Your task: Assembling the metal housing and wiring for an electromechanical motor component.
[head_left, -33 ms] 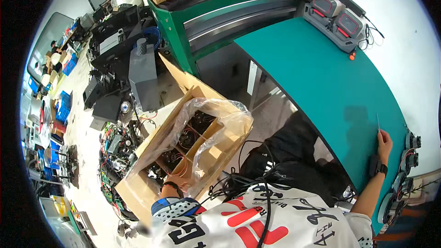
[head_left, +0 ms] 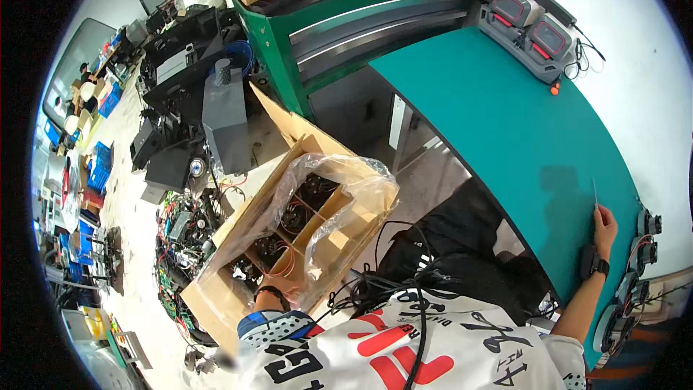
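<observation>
An open cardboard box (head_left: 238, 227) with a clear plastic liner (head_left: 346, 180) and card dividers holds several dark round parts (head_left: 314, 191). My left hand (head_left: 283, 278) reaches into its near compartment, partly veiled by the plastic; what it grips is hidden. My right hand (head_left: 603, 225) rests on the green tabletop (head_left: 505, 123) near its right edge. It pinches a thin pale strip (head_left: 594, 192) that points upward. A dark watch (head_left: 598, 266) sits on that wrist.
Two grey and red devices (head_left: 530, 25) lie at the table's far end. A green drawer cabinet (head_left: 346, 29) stands behind the box with cardboard boxes on top. Dark equipment, cables and blue crates cover the floor at left. Small black parts (head_left: 646, 238) line the table's right edge.
</observation>
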### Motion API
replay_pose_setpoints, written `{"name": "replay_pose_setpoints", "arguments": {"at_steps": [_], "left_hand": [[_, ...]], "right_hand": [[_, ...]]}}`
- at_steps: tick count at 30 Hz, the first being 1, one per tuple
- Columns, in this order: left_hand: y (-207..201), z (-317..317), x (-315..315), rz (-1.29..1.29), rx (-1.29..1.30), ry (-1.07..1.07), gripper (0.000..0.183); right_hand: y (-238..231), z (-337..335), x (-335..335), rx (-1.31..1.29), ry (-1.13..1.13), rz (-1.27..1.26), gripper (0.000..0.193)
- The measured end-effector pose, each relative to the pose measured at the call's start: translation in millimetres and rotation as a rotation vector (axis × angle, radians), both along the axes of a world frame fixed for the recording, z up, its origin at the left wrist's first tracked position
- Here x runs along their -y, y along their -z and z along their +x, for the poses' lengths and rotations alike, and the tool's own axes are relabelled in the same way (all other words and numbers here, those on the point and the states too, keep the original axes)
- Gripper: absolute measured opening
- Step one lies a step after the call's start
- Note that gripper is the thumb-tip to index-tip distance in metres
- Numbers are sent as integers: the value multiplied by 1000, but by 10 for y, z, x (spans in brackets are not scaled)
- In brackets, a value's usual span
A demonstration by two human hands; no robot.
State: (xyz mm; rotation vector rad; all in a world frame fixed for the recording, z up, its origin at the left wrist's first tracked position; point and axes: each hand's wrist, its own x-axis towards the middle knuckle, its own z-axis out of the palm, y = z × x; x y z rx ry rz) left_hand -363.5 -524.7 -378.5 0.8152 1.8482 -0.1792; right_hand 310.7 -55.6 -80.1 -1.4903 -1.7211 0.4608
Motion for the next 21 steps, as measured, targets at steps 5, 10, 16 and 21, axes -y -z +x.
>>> {"name": "replay_pose_setpoints", "arguments": {"at_steps": [5,10,16,21], "left_hand": [[199,424,30,152,-21,-36,42],[372,600,179,181,-87,-404,60],[589,-174,708,-1,-414,-313,33],[736,-294,969,380,-476,-901,41]], "right_hand": [[39,144,-46,19,44,-37,26],[119,390,-199,70,27,-60,28],[159,460,-266,52,73,-25,28],[19,192,-63,226,159,45,22]]}}
